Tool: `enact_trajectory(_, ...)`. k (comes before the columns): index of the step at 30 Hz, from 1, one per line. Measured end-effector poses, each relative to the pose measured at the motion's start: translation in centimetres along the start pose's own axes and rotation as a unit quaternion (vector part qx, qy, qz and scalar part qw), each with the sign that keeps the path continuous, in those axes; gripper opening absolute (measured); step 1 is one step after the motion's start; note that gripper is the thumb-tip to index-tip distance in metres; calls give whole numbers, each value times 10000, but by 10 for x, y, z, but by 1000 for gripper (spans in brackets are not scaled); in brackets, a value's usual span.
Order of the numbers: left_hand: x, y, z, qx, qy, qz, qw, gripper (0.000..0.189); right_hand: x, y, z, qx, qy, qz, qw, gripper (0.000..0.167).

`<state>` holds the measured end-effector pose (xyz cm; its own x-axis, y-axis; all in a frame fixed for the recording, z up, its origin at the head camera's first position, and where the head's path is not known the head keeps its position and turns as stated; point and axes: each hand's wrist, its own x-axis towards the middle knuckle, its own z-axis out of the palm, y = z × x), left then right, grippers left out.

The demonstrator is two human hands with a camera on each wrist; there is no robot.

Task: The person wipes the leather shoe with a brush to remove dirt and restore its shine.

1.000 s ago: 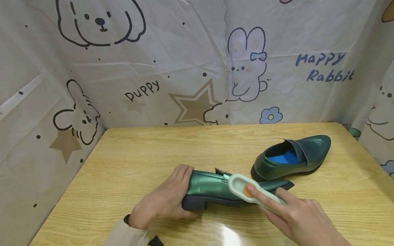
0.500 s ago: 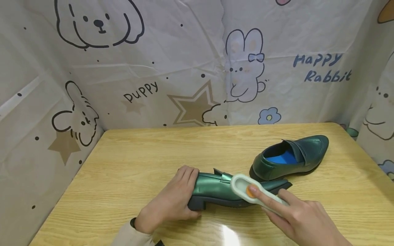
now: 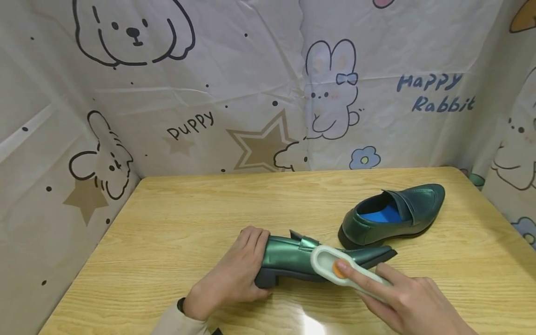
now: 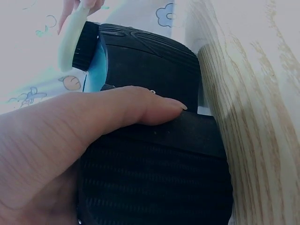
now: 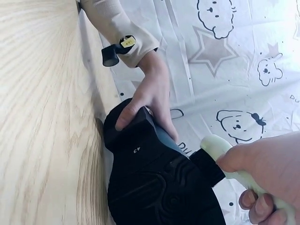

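A green metallic loafer [image 3: 289,256] lies tipped on its side on the wooden table, its black sole [image 5: 154,183] turned toward the person. My left hand [image 3: 238,270] grips it round the heel; in the left wrist view the thumb [image 4: 140,108] presses on the sole by the heel block. In my right hand [image 3: 406,298] is a pale green brush [image 3: 324,260] with an orange button under one finger. Its dark bristles [image 4: 86,47] are against the upper's side in the left wrist view. The shoe's toe points right, partly behind the brush.
The matching green loafer [image 3: 393,216] with a blue insole stands upright at the table's right, close behind the held shoe's toe. A printed cloth [image 3: 251,83] hangs behind and beside the wooden table [image 3: 188,204].
The left hand and the shoe's heel have shifted slightly right. The brush has moved a little right, then back left and down along the shoe's side.
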<state>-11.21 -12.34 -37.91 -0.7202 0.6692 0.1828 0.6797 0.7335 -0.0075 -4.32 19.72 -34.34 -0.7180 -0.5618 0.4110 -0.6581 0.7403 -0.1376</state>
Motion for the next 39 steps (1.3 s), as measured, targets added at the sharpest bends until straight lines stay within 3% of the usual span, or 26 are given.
enact_trajectory(7, 1, 1, 0, 72, 4, -38, 10000, 107, 2, 0, -1, -372, 400, 144, 9984, 55)
enact_trajectory(13, 1, 0, 0, 42, 26, -19, 10000, 107, -1, -4, 1, -87, -52, 157, 9998, 50)
enact_trajectory(20, 1, 0, 0, -4, -26, -65, 10000, 107, -1, 4, -4, -366, 318, 323, 9983, 58)
enact_trajectory(26, 1, 0, 1, 14, 8, -61, 10000, 107, -8, 6, -3, 13, -13, 222, 9998, 49)
enact_trajectory(33, 1, 1, 1, 138, 39, -56, 9999, 107, -10, 14, -5, -372, 255, 379, 9983, 57)
enact_trajectory(39, -1, 2, 2, 53, 165, -10, 9998, 106, -16, 12, -4, -277, 101, 421, 9987, 48)
